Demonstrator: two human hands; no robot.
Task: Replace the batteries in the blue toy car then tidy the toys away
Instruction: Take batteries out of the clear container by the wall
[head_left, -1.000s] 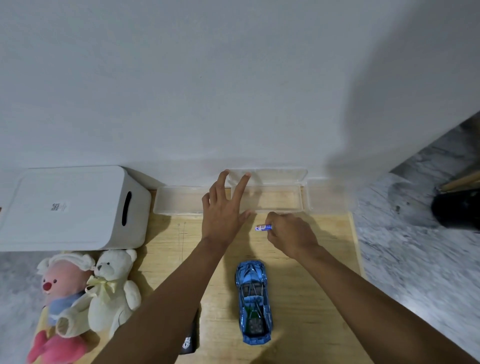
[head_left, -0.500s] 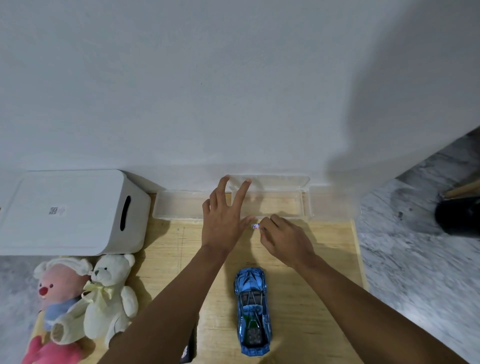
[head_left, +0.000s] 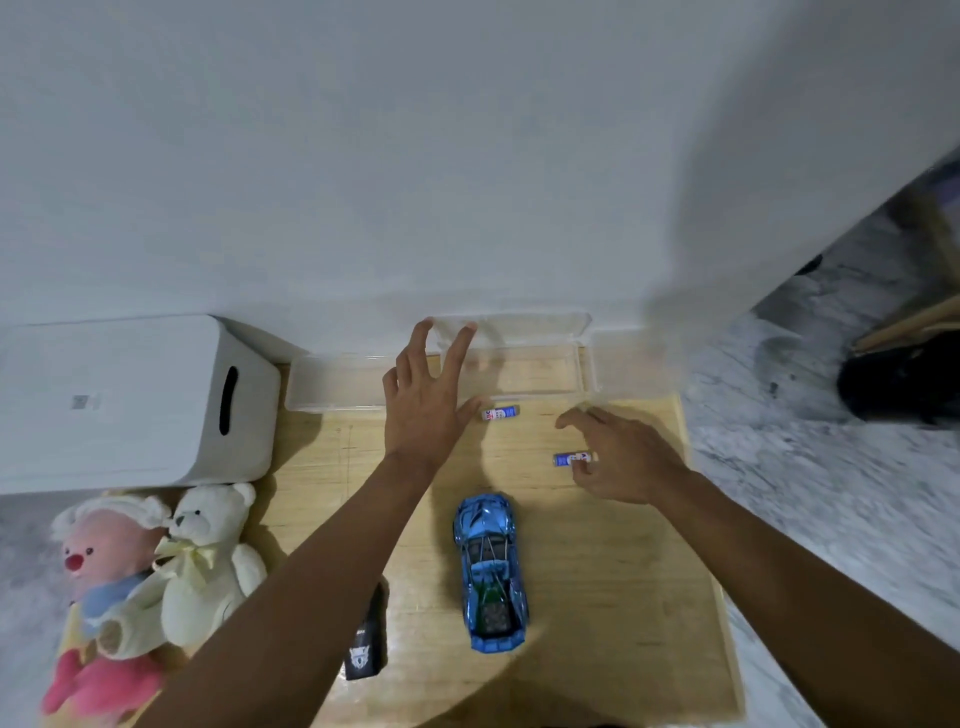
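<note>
We find the blue toy car (head_left: 491, 571) standing on its wheels on the wooden board (head_left: 597, 597), near the middle, nose towards the wall, with neither hand on it.

The left hand (head_left: 423, 400) is spread wide and holds nothing. Its fingers reach over the near wall of the clear plastic box (head_left: 343, 384) at the back of the board; we cannot tell whether they touch it. Its thumb tip lies just beside the left end of the first battery (head_left: 500, 413), which lies flat on the board in front of the box.

The right hand (head_left: 623, 457) is loosely curled, forefinger stretched forward. Its fingertips meet the right end of the second battery (head_left: 570, 459), which lies crosswise above the car's nose. We cannot tell whether they pinch it or merely touch it.

A white storage bin (head_left: 130, 400) stands left of the board. In front of it lie a pink plush toy (head_left: 98, 561) and a cream teddy bear (head_left: 208, 561), touching each other. A black object (head_left: 363, 654) lies on the board, partly hidden under the left forearm.
</note>
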